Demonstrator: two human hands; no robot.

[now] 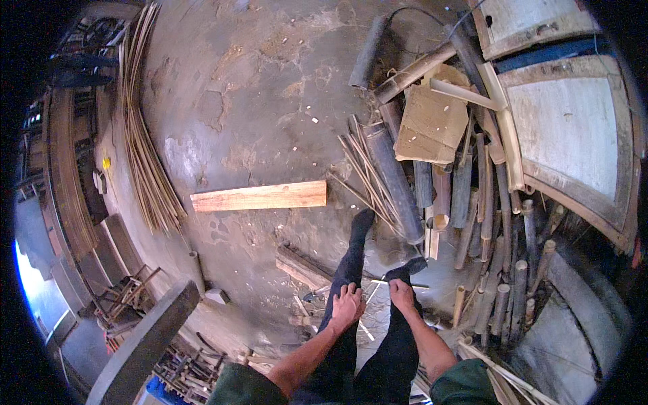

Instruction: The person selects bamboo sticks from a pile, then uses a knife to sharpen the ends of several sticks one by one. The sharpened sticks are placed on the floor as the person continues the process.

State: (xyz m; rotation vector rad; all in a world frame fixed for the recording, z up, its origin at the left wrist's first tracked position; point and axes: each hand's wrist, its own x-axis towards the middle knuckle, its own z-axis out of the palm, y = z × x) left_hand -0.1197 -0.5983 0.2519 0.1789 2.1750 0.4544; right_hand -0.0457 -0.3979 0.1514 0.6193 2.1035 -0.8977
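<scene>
Person seated, legs in dark trousers stretched out over the concrete floor [256,88]. Right hand [402,294] is pinched around a thin bamboo sliver [399,283] that lies across the right knee; left hand [347,305] rests fingers spread on the left thigh, grasping nothing that I can make out. Looks like the working-a-strip step: sliver is held at one point only, so the next move likely needs the left hand on it to steady it.

Packages/labels: flattened brown cardboard piece [432,121] sits on top of the bamboo pole pile [472,223], right of centre, no print legible. Small yellow object [106,163] by the left wall, too small to tell. No signs visible. Pale wooden plank [259,196] lies flat mid-floor, well apart from the hands; split strip bundle [145,148] along the left
</scene>
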